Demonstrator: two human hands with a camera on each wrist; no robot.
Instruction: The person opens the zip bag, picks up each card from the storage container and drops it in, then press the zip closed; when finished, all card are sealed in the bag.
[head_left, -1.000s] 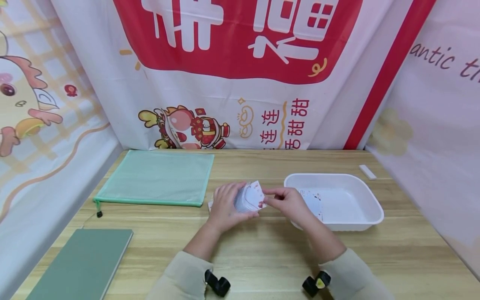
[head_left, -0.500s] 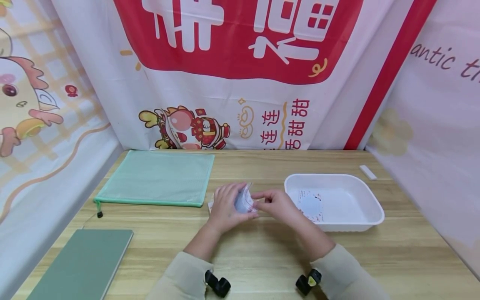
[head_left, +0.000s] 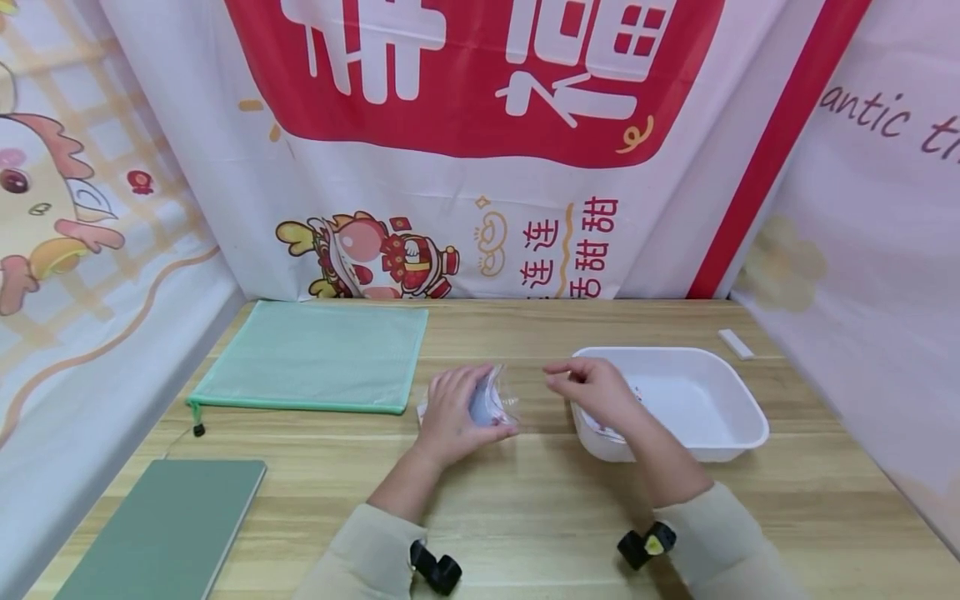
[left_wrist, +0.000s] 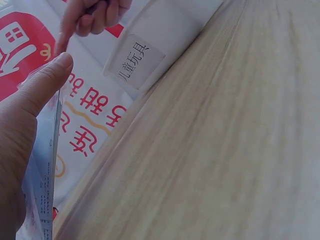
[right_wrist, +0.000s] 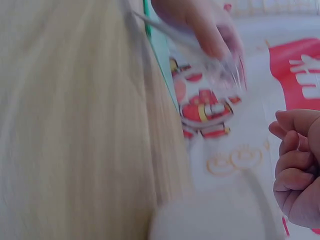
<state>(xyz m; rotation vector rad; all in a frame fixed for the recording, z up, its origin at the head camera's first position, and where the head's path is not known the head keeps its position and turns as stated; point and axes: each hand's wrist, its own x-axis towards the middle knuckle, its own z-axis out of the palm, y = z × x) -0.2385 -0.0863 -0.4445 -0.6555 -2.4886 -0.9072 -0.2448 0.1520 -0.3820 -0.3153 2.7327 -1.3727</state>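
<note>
My left hand (head_left: 452, 414) grips a small stack of printed cards (head_left: 487, 403) in a clear plastic wrapper, stood on edge just over the table. Seen from the left wrist, the thumb lies along the top of the stack, and fine print shows on the side of the cards (left_wrist: 46, 170). Clear film (head_left: 511, 404) sticks out at the right end. My right hand (head_left: 597, 393) is apart from the packet, over the left rim of a white plastic basin (head_left: 701, 408). Its fingers (right_wrist: 295, 162) are loosely curled with nothing visible between them. A printed card (head_left: 602, 430) in the basin is mostly hidden by that hand.
A green mesh zip pouch (head_left: 315, 357) lies at the back left, and a green notebook (head_left: 161, 529) at the front left. Behind the basin is a small white block (head_left: 735, 344). The basin's side carries a label (left_wrist: 137, 61). Printed cloth (head_left: 480, 192) hangs behind the table.
My right hand first worked at the packet's right end, and the card there folded toward the left hand. It has since let go and moved right, to the basin's rim. The left hand stays put.
</note>
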